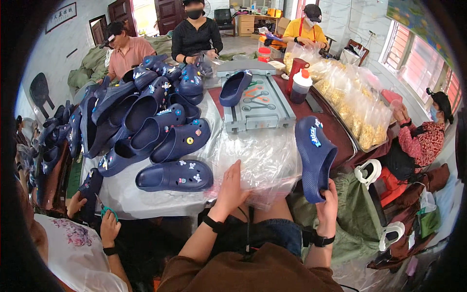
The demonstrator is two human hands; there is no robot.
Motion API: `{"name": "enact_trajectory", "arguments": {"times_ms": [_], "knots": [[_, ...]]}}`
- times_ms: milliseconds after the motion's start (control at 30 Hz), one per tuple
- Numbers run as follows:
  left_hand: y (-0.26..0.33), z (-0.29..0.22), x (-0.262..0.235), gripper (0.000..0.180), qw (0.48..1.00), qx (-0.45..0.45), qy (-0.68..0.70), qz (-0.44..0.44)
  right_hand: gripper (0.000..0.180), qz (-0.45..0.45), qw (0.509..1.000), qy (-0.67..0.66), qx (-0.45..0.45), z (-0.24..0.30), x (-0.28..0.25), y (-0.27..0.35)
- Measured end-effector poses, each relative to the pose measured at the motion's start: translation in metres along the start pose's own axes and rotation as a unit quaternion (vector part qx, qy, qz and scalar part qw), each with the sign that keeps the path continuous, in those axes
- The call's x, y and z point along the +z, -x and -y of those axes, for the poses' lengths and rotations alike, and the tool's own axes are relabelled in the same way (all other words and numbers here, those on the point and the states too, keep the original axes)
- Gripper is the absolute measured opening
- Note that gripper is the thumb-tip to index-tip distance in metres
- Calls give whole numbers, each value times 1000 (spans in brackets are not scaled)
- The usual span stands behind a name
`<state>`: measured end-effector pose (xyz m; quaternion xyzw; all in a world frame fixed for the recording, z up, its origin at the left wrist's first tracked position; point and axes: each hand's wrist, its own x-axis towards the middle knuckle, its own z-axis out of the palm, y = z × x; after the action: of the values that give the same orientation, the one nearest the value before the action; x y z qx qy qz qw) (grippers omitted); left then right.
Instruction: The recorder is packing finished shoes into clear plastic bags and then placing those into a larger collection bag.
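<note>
My right hand (328, 203) grips a navy clog (314, 153) by its heel end and holds it up, toe pointing away from me. White and light-blue charms decorate its upper. On a stack of clear plastic bags (258, 158) in front of me rests my left hand (232, 189), its fingers stretched out along the bags' near left edge. Just left of that hand, another navy clog (175, 175) with small charms lies on the white sheet (131, 194). Beyond the bags is a grey plastic case (260, 114) with a navy clog (235, 88) and scissors (259, 103) on it.
A big heap of navy clogs (141, 104) covers the left side. Bags of gold-coloured pieces (357, 107) fill a long tray at right, near a squeeze bottle (301, 86). At lower left, a co-worker's hand (111, 228) holds green-handled scissors. Other people sit around the table.
</note>
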<state>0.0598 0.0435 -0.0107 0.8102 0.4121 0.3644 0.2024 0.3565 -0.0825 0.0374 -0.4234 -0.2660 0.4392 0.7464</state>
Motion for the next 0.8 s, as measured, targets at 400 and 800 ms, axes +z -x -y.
{"name": "enact_trajectory", "arguments": {"times_ms": [400, 800], "knots": [[-28, -24, -12, 19, 996, 78, 39, -18, 46, -35, 999, 3, -37, -2, 4, 25], [-24, -18, 1, 14, 997, 78, 8, 20, 47, 23, 997, -19, -64, 6, 16, 35]]}}
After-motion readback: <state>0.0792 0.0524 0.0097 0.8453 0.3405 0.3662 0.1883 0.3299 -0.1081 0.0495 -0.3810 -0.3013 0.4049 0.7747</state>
